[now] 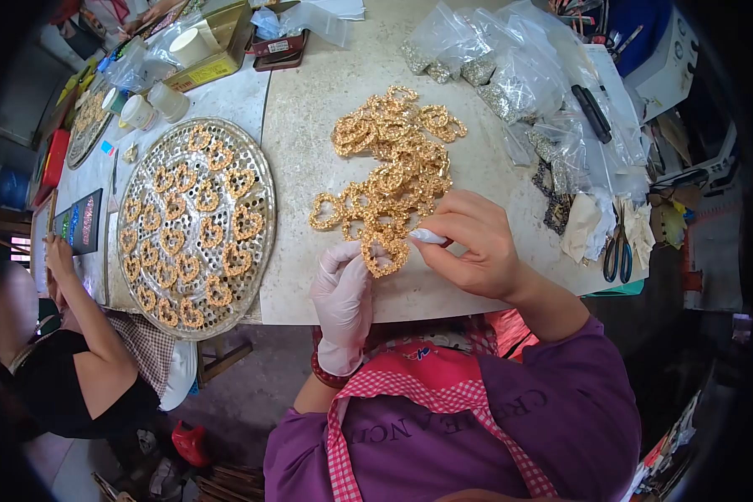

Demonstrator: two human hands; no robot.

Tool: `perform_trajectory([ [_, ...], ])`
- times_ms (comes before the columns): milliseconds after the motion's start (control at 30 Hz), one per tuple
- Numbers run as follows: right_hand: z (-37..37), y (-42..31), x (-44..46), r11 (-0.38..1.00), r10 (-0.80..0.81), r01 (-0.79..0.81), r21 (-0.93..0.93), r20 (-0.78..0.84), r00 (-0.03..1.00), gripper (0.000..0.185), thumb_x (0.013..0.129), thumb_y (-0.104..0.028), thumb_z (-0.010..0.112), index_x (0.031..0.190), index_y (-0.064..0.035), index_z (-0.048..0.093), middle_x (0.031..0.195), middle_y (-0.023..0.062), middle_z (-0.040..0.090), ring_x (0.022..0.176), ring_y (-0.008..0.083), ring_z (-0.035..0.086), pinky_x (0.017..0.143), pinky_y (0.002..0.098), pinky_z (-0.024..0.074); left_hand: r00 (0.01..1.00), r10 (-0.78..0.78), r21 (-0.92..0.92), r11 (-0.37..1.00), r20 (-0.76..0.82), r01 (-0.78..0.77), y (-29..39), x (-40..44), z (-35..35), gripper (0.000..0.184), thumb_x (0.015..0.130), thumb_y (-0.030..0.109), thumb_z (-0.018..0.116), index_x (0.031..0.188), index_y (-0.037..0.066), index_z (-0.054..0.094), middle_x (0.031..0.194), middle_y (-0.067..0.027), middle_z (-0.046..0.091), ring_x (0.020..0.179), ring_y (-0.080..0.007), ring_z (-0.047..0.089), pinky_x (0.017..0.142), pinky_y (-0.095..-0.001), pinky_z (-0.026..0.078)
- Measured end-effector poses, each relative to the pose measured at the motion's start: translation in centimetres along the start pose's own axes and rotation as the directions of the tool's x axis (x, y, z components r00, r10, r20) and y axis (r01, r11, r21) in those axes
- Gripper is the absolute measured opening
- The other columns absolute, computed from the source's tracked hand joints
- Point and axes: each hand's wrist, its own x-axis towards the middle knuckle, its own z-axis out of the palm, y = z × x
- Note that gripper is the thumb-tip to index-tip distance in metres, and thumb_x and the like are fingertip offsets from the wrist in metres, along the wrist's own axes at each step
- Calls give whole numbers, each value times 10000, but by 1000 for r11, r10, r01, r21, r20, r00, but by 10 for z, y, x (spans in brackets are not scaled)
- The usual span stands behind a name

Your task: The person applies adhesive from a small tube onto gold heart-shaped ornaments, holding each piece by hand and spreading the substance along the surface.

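My left hand [343, 293], in a thin white glove, pinches a gold beaded heart-shaped piece [383, 256] near the table's front edge. Close to the right of that piece is my right hand [474, 247], bare, its thumb and fingers drawn together. At its fingertips shows a small white thing [427, 237]; whether it is a finger cover or something held, I cannot make out. Just beyond both hands lies a heap of similar gold pieces [402, 159], one heart at its left side lying partly apart.
Left of the heap, a round perforated metal tray [267, 197] carries several gold hearts in rows. Clear plastic bags [510, 58] of beads, a black knife-like tool [591, 113] and scissors [617, 251] lie at right. A co-worker's arm [92, 309] reaches toward a dark tray [79, 222].
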Motion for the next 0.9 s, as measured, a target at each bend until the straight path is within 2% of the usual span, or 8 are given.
perform_trajectory([
  [900, 0, 3, -1, 998, -44, 45, -32, 28, 999, 172, 656, 50, 732, 800, -10, 659, 672, 67, 548, 562, 213, 510, 507, 333, 365, 1000, 18, 23, 1000, -16, -17, 0, 0, 3, 154, 959, -3, 539, 1111, -7, 562, 1067, -141, 665, 968, -177, 641, 901, -318, 506],
])
